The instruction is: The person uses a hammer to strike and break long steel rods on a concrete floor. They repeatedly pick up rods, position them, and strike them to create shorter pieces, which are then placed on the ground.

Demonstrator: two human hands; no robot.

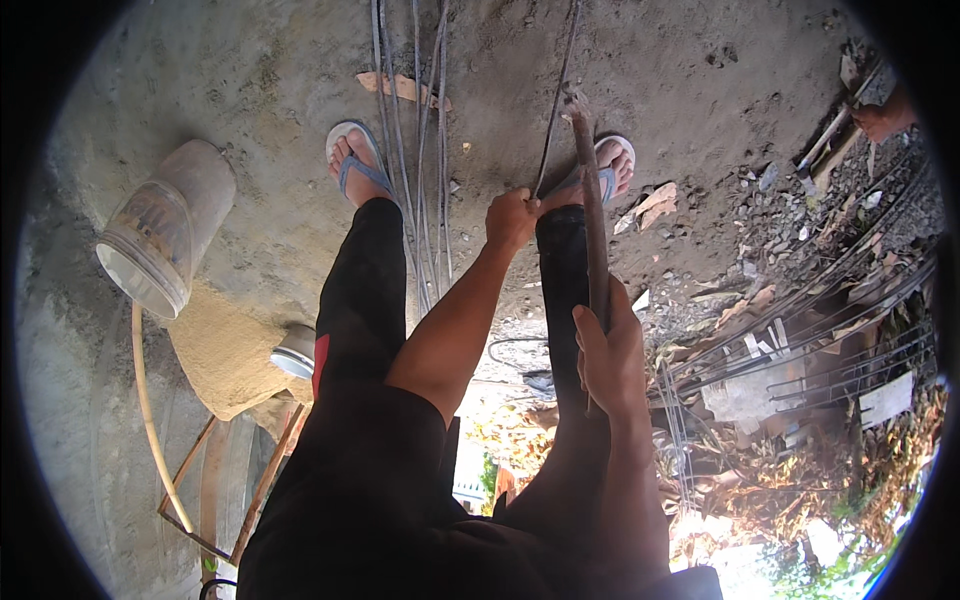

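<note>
My left hand [512, 218] is closed around the near end of a thin steel rod [558, 100], just inside my right foot. The rod runs away from me across the ground. In my right hand [612, 355] is a long brown stick-like tool [590, 200] with a rough, notched far end; its exact kind I cannot make out. The tool points away from me and passes in front of my right foot and sandal [612, 165]. Several long steel rods [420, 150] lie between my feet, beside my left sandal [355, 150].
A dirty white bucket [170, 230] lies tipped on the left, near a sand heap [220, 345] and a smaller container [294, 352]. Rubble and bent rods [800, 360] cover the right side. Another person's hand [885, 115] shows at far right, near a long thin piece [840, 125].
</note>
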